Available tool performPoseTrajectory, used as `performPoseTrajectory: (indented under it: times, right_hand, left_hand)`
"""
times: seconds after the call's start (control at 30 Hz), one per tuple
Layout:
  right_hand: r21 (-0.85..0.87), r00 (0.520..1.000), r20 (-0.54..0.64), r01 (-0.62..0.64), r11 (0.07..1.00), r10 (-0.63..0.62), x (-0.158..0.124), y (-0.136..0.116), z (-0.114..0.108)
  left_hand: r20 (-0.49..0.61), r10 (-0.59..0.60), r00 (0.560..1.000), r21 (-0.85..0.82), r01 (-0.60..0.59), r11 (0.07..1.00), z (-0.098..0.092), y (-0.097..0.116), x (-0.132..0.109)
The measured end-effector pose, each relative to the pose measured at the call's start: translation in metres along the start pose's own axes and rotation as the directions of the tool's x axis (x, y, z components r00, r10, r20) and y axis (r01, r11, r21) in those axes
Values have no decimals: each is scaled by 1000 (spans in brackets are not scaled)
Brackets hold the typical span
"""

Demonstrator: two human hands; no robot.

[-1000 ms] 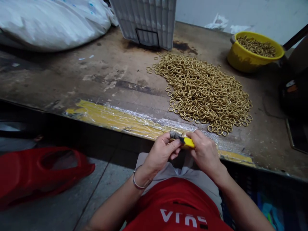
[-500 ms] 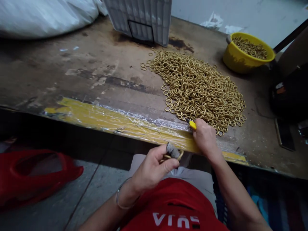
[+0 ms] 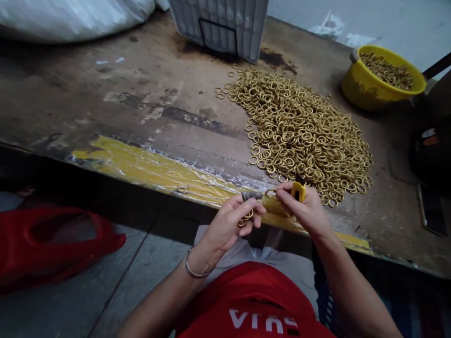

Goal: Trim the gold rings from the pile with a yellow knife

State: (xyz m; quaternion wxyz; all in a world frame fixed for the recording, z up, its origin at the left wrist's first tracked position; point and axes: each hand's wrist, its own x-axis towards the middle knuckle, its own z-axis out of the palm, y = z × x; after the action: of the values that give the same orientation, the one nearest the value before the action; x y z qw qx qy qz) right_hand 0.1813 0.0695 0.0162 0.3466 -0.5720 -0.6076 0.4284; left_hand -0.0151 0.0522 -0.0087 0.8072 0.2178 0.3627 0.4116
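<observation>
My left hand (image 3: 229,218) is closed around a few brass-coloured rings (image 3: 245,218), which hang inside its curled fingers. A grey covering (image 3: 251,195) wraps the tip of its forefinger. Close by on the right, my right hand (image 3: 306,209) pinches a single ring (image 3: 270,192) between thumb and fingertips. The same hand also keeps hold of a yellow utility knife (image 3: 298,191), its dark end pointing up. Just beyond both hands, a large heap of rings (image 3: 299,126) spreads over the worktable (image 3: 141,108).
A yellow bowl (image 3: 373,96) of rings stands at the back right, a phone (image 3: 432,211) near the right edge. Behind the heap is a grey plastic crate (image 3: 218,28); a white sack (image 3: 70,19) lies back left. Yellow tape (image 3: 158,173) covers the table's front edge. A red stool (image 3: 52,244) is below.
My right hand has drawn back from the heap's near edge with a ring, and the knife has turned upright. My left hand has risen towards it. The view has shifted slightly.
</observation>
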Motion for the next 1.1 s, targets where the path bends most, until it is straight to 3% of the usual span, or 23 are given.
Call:
performPoseTrajectory:
  times: [0.1,0.23,0.3,0.37,0.43,0.5,0.6,0.7,0.83,0.97,1.1]
  right_hand:
    - [327,982,89,-185,927,165,-14,1,5]
    - [407,974,127,-225,885,189,-22,8,10]
    - [308,990,84,-131,942,110,-26,9,8]
    - [99,999,9,45,994,-46,-31,7,5]
    - [-181,978,-16,202,962,-209,-39,4,2]
    - [-438,960,11,257,862,-281,-47,2,1]
    - [-678,966,43,216,702,-255,-56,1,1]
    - [-778,978,52,168,606,-204,-57,1,3]
    - [-846,995,50,90,525,-89,-52,-6,8]
    - [-878,997,72,57,475,12,-38,-10,16]
    - [-903,992,-46,-91,420,115,-14,0,12]
  left_hand:
    - [68,-40,997,4,40,999,7,-2,2]
    - [142,-76,987,38,72,997,15,-5,1]
    - [135,-76,988,66,68,996,18,-5,0]
    - [111,-55,992,99,44,994,20,-6,-3]
    - [78,-22,997,135,11,991,22,-8,-4]
    - [51,8,999,175,-16,985,23,-11,-6]
    - [34,43,998,243,-50,969,26,-15,-9]
    - [42,76,996,321,-86,943,28,-17,-11]
    - [72,181,981,452,-194,870,22,-16,-11]
    - [35,277,960,525,-254,812,11,-13,-15]
    - [89,244,966,618,-245,747,6,-10,-33]
